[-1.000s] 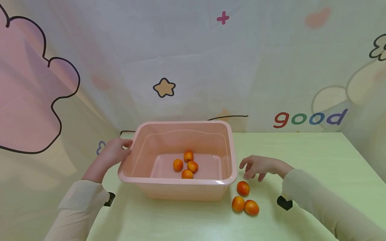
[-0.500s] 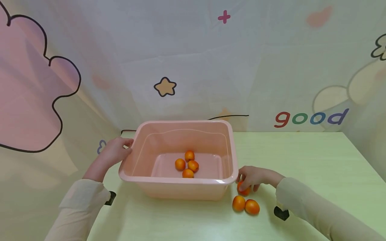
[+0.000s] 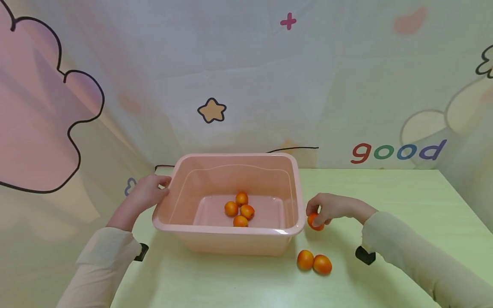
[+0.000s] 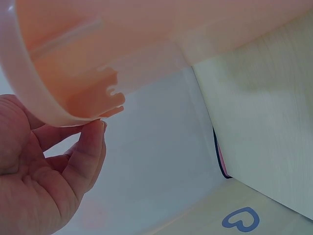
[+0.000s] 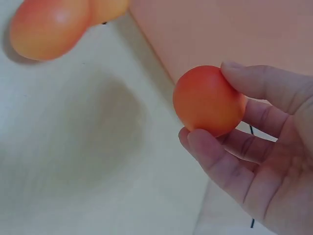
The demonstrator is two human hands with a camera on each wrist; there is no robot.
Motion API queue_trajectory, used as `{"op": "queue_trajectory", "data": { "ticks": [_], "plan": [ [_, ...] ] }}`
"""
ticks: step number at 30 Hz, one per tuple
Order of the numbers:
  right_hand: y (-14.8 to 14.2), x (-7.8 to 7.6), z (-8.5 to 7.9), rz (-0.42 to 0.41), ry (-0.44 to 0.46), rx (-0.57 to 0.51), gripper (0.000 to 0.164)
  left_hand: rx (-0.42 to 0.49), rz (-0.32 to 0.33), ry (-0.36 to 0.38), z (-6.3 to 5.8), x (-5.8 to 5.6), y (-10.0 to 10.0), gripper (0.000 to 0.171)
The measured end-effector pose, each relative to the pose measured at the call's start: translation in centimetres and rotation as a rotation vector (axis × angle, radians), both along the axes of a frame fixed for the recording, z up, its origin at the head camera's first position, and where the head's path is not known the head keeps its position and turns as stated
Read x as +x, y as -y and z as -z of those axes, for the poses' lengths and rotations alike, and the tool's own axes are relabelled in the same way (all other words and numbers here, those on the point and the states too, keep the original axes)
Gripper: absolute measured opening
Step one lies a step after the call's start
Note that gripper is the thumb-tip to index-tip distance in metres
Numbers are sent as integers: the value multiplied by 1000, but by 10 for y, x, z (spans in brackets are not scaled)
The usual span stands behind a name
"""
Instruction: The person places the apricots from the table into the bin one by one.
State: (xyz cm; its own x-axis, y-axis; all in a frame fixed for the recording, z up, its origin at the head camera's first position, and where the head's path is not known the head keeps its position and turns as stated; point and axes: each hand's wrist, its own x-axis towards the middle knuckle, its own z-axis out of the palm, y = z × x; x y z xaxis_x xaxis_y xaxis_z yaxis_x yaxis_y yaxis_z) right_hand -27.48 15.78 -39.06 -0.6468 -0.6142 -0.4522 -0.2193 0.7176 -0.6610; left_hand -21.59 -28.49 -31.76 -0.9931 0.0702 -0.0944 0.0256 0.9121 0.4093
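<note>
In the head view my left hand [image 3: 147, 193] pinches the left rim of a pink plastic basin [image 3: 231, 241]; the left wrist view shows thumb and fingertips at the basin's rim [image 4: 36, 93]. Right of the basin, my right hand [image 3: 336, 206] grips a smooth orange-red fruit [image 3: 316, 222], its exact kind unclear. Seen from the right wrist, thumb and fingers close around this fruit [image 5: 208, 100], and a shadow lies on the table below. Several like fruits [image 3: 247, 212] lie together on the basin's floor.
Two more orange-red fruits [image 3: 322, 265] lie side by side on the pale green table [image 3: 215, 282], at the basin's front right corner. A printed cloth [image 3: 250, 85] hangs behind the table and along its left side.
My right hand came down on the fruit nearest the basin, took hold of it and raised it off the table. The left hand stays on the rim.
</note>
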Motion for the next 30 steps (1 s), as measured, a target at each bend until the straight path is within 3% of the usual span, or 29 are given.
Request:
{"op": "queue_trajectory", "data": {
  "ticks": [8,16,25,30],
  "plan": [
    [-2,-9,-33,-27,-77,-4,19,4,-3,9,-1,1,0,40],
    [-1,-18,-69,33,-185,9,26,5,3,10,-1,0,0,42],
    [7,-29,-100,19,-306,-7,19,6,-3,20,0,0,0,42],
    [19,-32,-118,12,-328,-22,20,15,-13,26,-1,0,-1,43]
  ]
}}
